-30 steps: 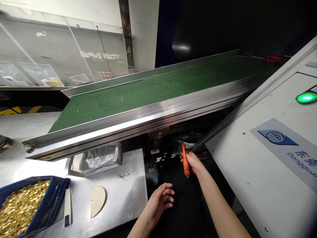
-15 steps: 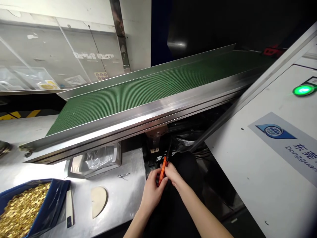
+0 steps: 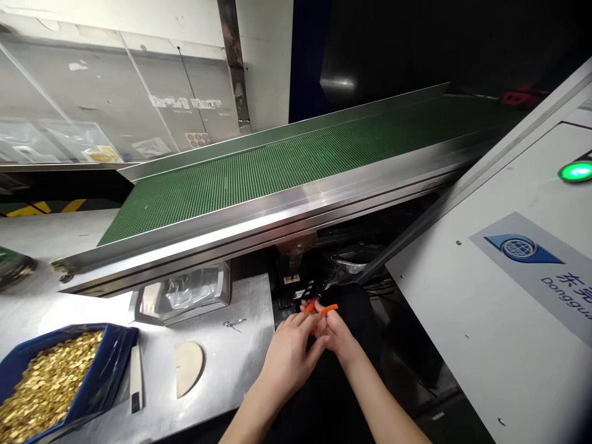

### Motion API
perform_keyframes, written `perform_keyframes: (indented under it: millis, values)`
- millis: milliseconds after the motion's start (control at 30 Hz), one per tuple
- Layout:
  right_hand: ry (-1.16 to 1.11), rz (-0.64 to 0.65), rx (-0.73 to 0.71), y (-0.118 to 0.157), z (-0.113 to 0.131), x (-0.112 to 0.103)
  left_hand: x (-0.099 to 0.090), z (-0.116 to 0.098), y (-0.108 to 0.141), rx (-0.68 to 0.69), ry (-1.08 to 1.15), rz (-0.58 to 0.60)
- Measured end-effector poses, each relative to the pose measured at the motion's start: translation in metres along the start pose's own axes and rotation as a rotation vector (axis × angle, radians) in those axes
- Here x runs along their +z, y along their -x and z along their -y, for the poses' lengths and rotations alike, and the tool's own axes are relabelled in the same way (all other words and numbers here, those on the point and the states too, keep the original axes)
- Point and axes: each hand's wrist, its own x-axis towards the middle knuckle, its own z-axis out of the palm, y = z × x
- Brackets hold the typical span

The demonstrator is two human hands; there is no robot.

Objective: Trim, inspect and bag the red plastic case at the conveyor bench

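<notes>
Low in front of my body, my right hand [image 3: 340, 336] holds a pair of pliers [image 3: 328, 309] with orange handles, which stand spread apart. The dark front end of the tool points away from me, under the conveyor, and blends into the shadow there. Close on its left, my left hand [image 3: 291, 348] lies with its fingers stretched towards the handles and the right palm. Its thumb is apart from the fingers. The left fingertips overlap the right hand, and whether anything small lies between the palms is hidden.
A green belt conveyor [image 3: 259, 171] slopes above my hands. On the metal table [image 3: 222, 364] lie a half-round beige piece [image 3: 189, 368], a small metal tool [image 3: 234, 322] and a brush-like strip [image 3: 135, 376]. A blue bin [image 3: 99, 364] holds gold-coloured pieces. A white machine panel [image 3: 462, 296] stands right.
The orange handles have swung from nearly upright and close together to spread and more level. My left hand has loosened from the handle and flattened out. The view has shifted slightly left.
</notes>
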Motion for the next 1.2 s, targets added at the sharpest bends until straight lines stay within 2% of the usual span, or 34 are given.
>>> perform_keyframes:
  millis: [67,167,333,433,500,633,767,900,967,1100,1200]
  values:
    - [-0.022,0.075,-0.015,0.005,-0.001,-0.001,-0.012,0.002,0.001,-0.026,0.156,-0.070]
    - [-0.023,0.170,-0.030,0.013,-0.002,0.000,-0.020,0.015,0.004,-0.152,0.337,-0.141]
    - [0.049,0.295,-0.018,0.023,-0.006,0.007,-0.007,0.034,0.010,-0.365,0.722,0.038]
    - [0.095,0.334,-0.007,0.026,-0.007,0.011,0.000,0.033,0.015,-0.460,0.894,-0.014]
    - [0.106,0.336,0.008,0.024,-0.007,0.011,-0.001,0.030,0.019,-0.460,0.961,-0.062]
    - [0.066,0.230,-0.012,0.006,-0.008,0.007,-0.004,0.028,0.027,-0.430,0.896,-0.140]
    - [0.014,0.145,-0.042,-0.010,-0.009,0.004,0.002,0.038,0.032,-0.509,0.930,-0.075]
    - [0.021,0.106,-0.052,-0.012,-0.010,0.002,0.013,0.049,0.035,-0.533,0.897,-0.010]
    - [0.019,0.089,-0.067,-0.011,-0.009,0.000,0.015,0.053,0.037,-0.545,0.804,-0.058]
    - [0.009,0.079,-0.081,-0.010,-0.008,-0.002,0.009,0.067,0.045,-0.580,0.686,-0.234]
    - [0.014,0.098,-0.074,-0.009,-0.008,0.000,0.004,0.080,0.051,-0.608,0.722,-0.242]
